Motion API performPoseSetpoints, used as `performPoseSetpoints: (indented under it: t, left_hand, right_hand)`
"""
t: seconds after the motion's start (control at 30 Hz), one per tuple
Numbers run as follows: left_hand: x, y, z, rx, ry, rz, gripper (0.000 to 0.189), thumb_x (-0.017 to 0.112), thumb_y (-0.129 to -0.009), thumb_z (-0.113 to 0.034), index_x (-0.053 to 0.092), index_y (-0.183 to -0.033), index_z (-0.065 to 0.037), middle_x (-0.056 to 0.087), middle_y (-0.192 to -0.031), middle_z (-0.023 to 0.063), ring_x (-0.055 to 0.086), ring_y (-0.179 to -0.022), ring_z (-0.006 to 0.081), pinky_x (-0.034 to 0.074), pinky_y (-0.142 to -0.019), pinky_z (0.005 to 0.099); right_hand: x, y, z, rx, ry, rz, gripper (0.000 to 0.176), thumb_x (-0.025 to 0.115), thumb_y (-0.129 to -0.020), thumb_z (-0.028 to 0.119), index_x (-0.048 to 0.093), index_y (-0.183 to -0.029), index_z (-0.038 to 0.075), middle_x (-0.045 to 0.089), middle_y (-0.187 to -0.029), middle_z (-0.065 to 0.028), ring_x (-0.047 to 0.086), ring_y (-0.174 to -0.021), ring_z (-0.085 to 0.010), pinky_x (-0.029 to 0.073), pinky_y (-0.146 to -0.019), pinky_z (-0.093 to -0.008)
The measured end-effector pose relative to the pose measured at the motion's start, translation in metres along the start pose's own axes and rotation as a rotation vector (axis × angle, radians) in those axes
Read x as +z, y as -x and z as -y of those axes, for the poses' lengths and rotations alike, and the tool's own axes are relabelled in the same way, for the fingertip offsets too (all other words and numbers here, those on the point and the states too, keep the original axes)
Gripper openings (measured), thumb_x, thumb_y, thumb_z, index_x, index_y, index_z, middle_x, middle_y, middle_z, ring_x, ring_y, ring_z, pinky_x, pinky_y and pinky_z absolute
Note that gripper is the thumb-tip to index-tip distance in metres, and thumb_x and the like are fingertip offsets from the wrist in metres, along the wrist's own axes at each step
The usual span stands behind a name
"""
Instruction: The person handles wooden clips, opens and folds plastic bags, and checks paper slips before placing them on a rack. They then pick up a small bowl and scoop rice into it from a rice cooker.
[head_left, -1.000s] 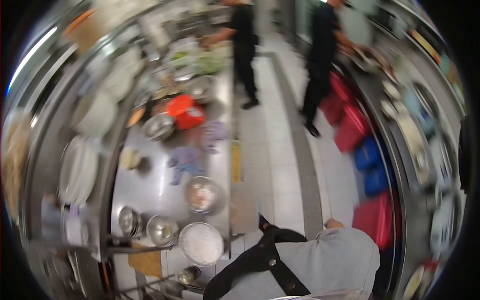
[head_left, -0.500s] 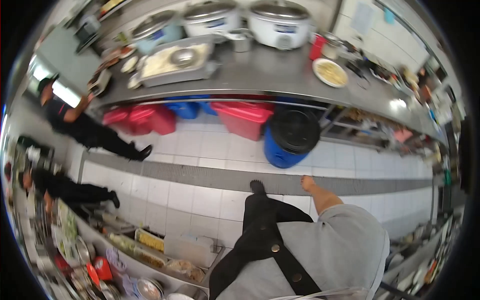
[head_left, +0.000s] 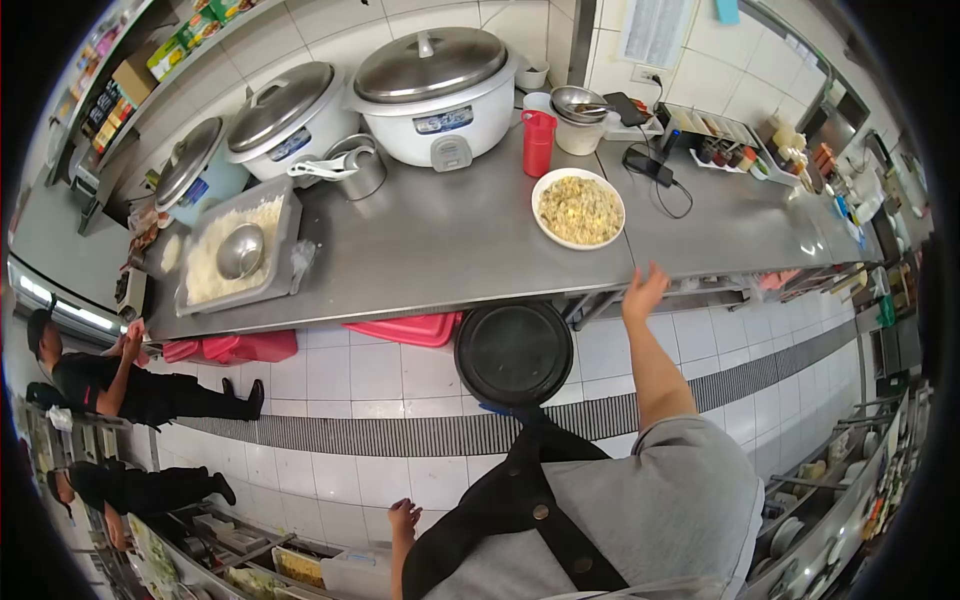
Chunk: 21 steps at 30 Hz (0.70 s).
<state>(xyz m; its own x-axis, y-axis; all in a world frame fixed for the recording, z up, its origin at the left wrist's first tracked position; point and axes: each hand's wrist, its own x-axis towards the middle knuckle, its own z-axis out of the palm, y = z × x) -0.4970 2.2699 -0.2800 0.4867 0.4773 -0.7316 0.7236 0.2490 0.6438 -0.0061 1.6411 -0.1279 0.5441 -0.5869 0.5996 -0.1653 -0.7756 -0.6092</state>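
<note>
My right hand point(head_left: 646, 290) reaches out at the front edge of the steel counter point(head_left: 440, 240), fingers apart and holding nothing. Closest to it is a round white bowl point(head_left: 538, 222) heaped with fried rice point(head_left: 580, 208) flecked with yellow bits; a gap separates hand and bowl. My left hand point(head_left: 404, 517) hangs low at my side over the tiled floor, its fingers loosely bent and apart, with no object visible in it. Behind the bowl stand a red pitcher point(head_left: 538, 143) and a white tub point(head_left: 578, 135) with a metal bowl on top.
Large rice cookers point(head_left: 440, 130) line the wall. A tray of white rice point(head_left: 215, 265) holds a metal bowl. A black-lidded bin point(head_left: 514, 353) stands below the counter edge, in front of me. Two people in black point(head_left: 150, 385) are at the left. A floor drain point(head_left: 340, 436) crosses the tiles.
I have come closer to the counter, and the bowl of fried rice appears larger and nearer. My right hand has risen toward the counter edge. My left hand has come into view.
</note>
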Motion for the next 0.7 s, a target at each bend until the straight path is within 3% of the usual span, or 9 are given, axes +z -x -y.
performPoseSetpoints:
  t: [0.07,0.17,0.2,0.27,0.43,0.5,0.57,0.7]
  left_hand:
    - [0.051,0.014,-0.051,-0.215,0.177,-0.032,0.023,0.072,-0.092,-0.012,0.064,-0.113,-0.004,0.069,-0.1,0.0136,0.074,-0.078,0.0302,0.051,-0.05,0.0292]
    - [0.084,0.007,-0.075,-0.225,-0.048,0.209,0.031,0.075,-0.089,-0.011,0.064,-0.117,-0.004,0.07,-0.1,0.0126,0.074,-0.078,0.0295,0.057,-0.055,0.0333]
    - [0.085,-0.003,-0.062,-0.132,-0.144,0.251,0.037,0.077,-0.086,-0.01,0.063,-0.118,-0.001,0.07,-0.097,0.0138,0.074,-0.076,0.0289,0.061,-0.058,0.0365]
    - [0.086,0.007,-0.074,-0.193,-0.045,0.154,0.035,0.075,-0.087,-0.008,0.062,-0.118,0.001,0.069,-0.093,0.0131,0.073,-0.073,0.0276,0.062,-0.057,0.0361]
    - [0.061,0.067,-0.085,-0.163,0.021,-0.169,0.028,0.068,-0.091,-0.01,0.062,-0.117,0.0,0.068,-0.088,0.0119,0.073,-0.069,0.025,0.053,-0.05,0.0294]
    - [0.051,0.101,-0.057,-0.206,0.027,-0.238,0.026,0.066,-0.092,-0.011,0.063,-0.116,-0.002,0.069,-0.088,0.0107,0.072,-0.069,0.0245,0.052,-0.05,0.0292]
    - [0.044,0.138,-0.056,-0.29,0.007,-0.26,0.024,0.066,-0.093,-0.014,0.064,-0.114,-0.003,0.069,-0.088,0.0093,0.072,-0.069,0.0245,0.052,-0.052,0.0315]
    - [0.05,0.212,-0.055,-0.445,-0.132,-0.307,0.023,0.065,-0.093,-0.02,0.064,-0.112,-0.006,0.067,-0.084,0.0061,0.072,-0.069,0.0247,0.052,-0.056,0.0353]
  right_hand:
    - [0.039,-0.07,0.066,-0.113,-0.161,-0.005,0.035,0.066,-0.096,0.024,0.06,-0.124,0.003,0.057,-0.114,-0.0197,0.053,-0.113,-0.0395,0.042,-0.097,-0.0483]
    - [0.097,-0.163,0.157,-0.388,-0.436,0.113,0.036,0.066,-0.097,0.027,0.06,-0.124,0.002,0.058,-0.12,-0.0195,0.051,-0.117,-0.0391,0.039,-0.103,-0.0473]
    - [0.114,-0.189,0.186,-0.447,-0.509,0.18,0.038,0.066,-0.097,0.028,0.06,-0.124,0.002,0.058,-0.122,-0.0194,0.052,-0.116,-0.0397,0.039,-0.104,-0.0478]
    - [0.161,-0.226,0.225,-0.402,-0.56,0.353,0.05,0.07,-0.093,0.036,0.059,-0.126,-0.001,0.056,-0.129,-0.0226,0.053,-0.118,-0.0419,0.04,-0.103,-0.0508]
    - [0.228,-0.245,0.258,-0.429,-0.168,0.513,0.066,0.074,-0.086,0.045,0.059,-0.124,-0.008,0.058,-0.129,-0.0304,0.053,-0.124,-0.0444,0.046,-0.102,-0.0502]
    - [0.27,-0.268,0.264,-0.439,-0.288,0.509,0.06,0.072,-0.088,0.041,0.062,-0.119,-0.009,0.062,-0.124,-0.0306,0.057,-0.119,-0.0454,0.048,-0.1,-0.0487]
    - [0.314,-0.3,0.258,-0.41,-0.204,0.56,0.043,0.068,-0.089,0.029,0.067,-0.113,-0.007,0.066,-0.114,-0.0314,0.063,-0.107,-0.0479,0.051,-0.095,-0.0497]
    - [0.436,-0.354,0.228,-0.444,0.142,0.853,0.034,0.063,-0.086,0.016,0.07,-0.113,-0.003,0.068,-0.112,-0.0304,0.066,-0.105,-0.0456,0.052,-0.094,-0.0491]
